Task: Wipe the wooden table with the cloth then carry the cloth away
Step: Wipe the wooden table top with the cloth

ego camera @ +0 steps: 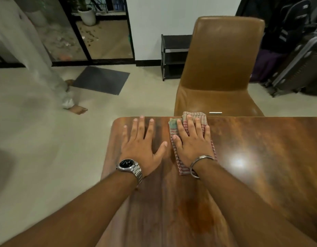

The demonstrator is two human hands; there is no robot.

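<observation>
A red-and-white striped cloth (202,116) lies folded on the wooden table (261,157), near its far edge. My right hand (193,141) presses flat on the cloth with straight, spread fingers and covers most of it. The cloth's far end reaches the table's edge. My left hand (143,145) lies flat on the bare wood just left of the cloth, fingers spread, holding nothing. It wears a metal watch; the right wrist wears a metal bangle.
A brown leather chair (221,68) stands against the far side of the table, with a small white stick (215,112) on its seat. A person in light clothes (38,56) walks barefoot on the floor at left. Suitcases (296,65) and a black rack (173,56) stand by the wall.
</observation>
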